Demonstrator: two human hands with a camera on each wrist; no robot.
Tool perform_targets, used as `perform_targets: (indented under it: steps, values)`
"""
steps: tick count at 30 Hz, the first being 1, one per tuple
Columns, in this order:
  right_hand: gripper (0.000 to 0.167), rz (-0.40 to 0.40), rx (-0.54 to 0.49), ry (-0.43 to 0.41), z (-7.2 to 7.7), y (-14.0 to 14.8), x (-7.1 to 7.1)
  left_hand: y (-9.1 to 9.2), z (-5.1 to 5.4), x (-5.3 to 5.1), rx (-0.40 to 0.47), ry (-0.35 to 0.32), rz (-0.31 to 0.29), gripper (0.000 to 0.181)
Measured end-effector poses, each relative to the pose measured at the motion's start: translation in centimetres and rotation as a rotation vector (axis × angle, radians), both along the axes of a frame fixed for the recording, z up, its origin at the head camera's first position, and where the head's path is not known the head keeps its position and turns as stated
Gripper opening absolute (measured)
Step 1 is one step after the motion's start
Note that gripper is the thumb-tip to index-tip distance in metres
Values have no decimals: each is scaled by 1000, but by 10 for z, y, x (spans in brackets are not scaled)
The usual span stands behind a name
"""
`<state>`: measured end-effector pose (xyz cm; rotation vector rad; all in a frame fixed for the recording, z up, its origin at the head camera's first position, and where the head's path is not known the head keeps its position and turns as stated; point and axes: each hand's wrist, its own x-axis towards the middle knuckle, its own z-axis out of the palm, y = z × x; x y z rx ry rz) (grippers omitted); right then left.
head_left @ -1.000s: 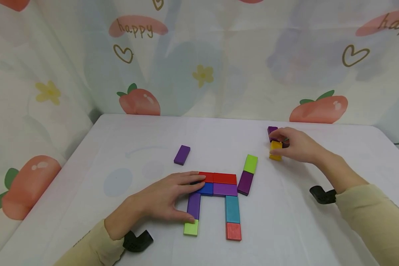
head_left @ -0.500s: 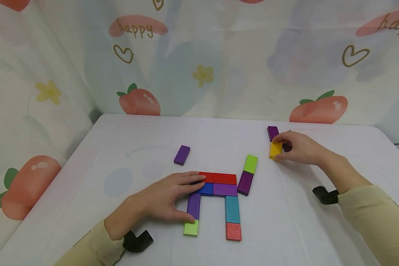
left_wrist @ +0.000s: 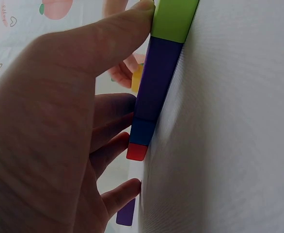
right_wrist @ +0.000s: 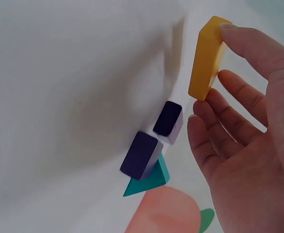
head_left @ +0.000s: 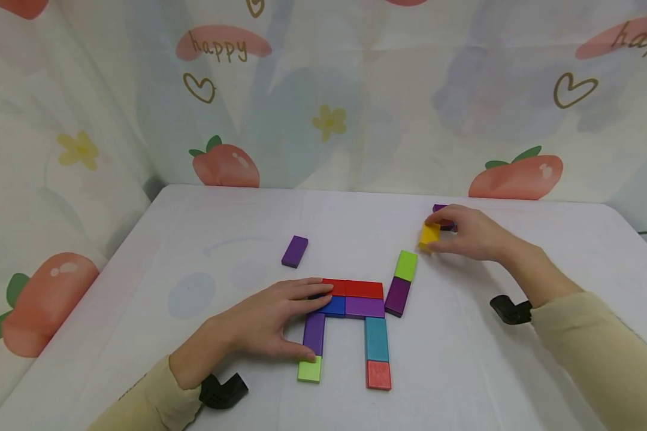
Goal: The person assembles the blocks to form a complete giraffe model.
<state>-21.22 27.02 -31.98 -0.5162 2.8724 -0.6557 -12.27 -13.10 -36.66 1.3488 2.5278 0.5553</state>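
My right hand (head_left: 477,233) pinches a yellow block (right_wrist: 207,60) between thumb and fingertips. In the right wrist view the block is raised off the table. My left hand (head_left: 264,320) rests at the left side of a flat figure of blocks. Its fingers lie over the left red block (head_left: 335,287) and the blue block (head_left: 332,306); its thumb touches a light green block (head_left: 309,370). A purple block (head_left: 314,335) joins those on the left. On the right side of the figure are a red block (head_left: 364,290), a violet block (head_left: 364,307), a teal block (head_left: 377,339) and a coral-red block (head_left: 379,375).
Right of the figure, a light green block (head_left: 406,265) adjoins a dark purple one (head_left: 398,296). A lone purple block (head_left: 295,251) lies behind. Two dark purple blocks (right_wrist: 141,155) and a teal triangular block (right_wrist: 149,178) lie near the right hand, over white tablecloth (head_left: 221,239).
My right hand has taken the yellow block off its spot by the dark purple blocks and moved it left, toward the light green block. The left hand has stayed in place.
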Motion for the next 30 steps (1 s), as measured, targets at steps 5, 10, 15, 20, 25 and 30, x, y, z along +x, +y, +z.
perform_targets:
  steps: [5, 10, 15, 20, 25, 30]
  values:
    - [52, 2, -24, -16, -3, -10, -4, 0, -2, -1, 12, 6, -7, 87]
    - [54, -1, -14, -12, -7, -19, -6, 0, -3, -2, 20, 18, -21, 87]
    - [53, 6, -11, -22, -11, -24, -8, 0, -2, -2, 18, 20, -23, 87]
    - [53, 11, -27, -17, -11, -23, -9, 0, -2, -2, 21, 20, -23, 87]
    - [53, -6, -49, -26, -11, -21, -12, -1, -2, -2, 17, 21, -19, 87]
    - [49, -14, -52, -35, -13, -22, -13, -1, -2, -2, 10, 18, -12, 87]
